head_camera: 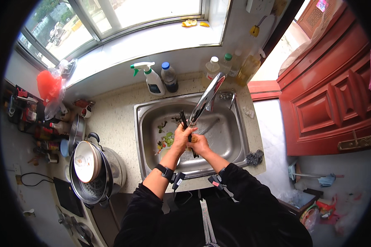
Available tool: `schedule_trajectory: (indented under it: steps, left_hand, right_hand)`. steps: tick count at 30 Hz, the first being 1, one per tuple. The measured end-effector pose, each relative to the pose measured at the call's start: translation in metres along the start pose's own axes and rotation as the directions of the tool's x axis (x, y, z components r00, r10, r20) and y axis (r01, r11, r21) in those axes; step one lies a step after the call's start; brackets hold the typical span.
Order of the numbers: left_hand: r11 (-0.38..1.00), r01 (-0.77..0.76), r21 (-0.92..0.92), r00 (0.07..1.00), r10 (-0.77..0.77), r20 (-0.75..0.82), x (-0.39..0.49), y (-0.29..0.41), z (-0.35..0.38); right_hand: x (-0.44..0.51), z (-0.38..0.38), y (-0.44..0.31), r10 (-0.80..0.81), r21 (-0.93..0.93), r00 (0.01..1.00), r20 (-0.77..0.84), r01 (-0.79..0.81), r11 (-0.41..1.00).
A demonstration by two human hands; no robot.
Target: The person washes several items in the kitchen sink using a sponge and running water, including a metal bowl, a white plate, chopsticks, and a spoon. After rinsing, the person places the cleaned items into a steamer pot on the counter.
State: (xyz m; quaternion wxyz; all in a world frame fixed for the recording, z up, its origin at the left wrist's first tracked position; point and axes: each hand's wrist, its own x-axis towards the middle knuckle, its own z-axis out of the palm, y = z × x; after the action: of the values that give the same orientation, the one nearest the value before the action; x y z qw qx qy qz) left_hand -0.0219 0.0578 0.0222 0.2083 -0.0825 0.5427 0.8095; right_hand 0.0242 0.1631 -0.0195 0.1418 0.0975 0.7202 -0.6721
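Observation:
A bundle of dark chopsticks is gripped in my left hand over the stainless steel sink. My right hand closes around the lower part of the bundle with a brownish scrubbing pad between its fingers. The chrome faucet arches right above both hands, its spout end close to the chopsticks. Beneath my left wrist a pale bowl rests in the sink, mostly hidden by the arm. Green and orange food scraps lie on the sink floor at the left.
On the back ledge stand a spray bottle, a blue-capped bottle and several other bottles. Stacked bowls sit in a large pot at left. A dark steel-wool scrubber lies on the counter's right corner. A red door stands at right.

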Motion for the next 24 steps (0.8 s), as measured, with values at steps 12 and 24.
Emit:
schedule_trajectory:
  steps: [12,24]
  left_hand:
    - [0.976,-0.216,0.003,0.961,0.213,-0.174,0.026,0.030,0.031]
    - [0.052,-0.347,0.936,0.912,-0.216,0.350,-0.015,0.020,-0.032]
  right_hand:
    - [-0.025,-0.048,-0.014,-0.221,-0.586,0.972,-0.081,0.133,0.799]
    - [0.017,-0.059,-0.019,-0.379,-0.722,0.874,0.304,0.471,0.507]
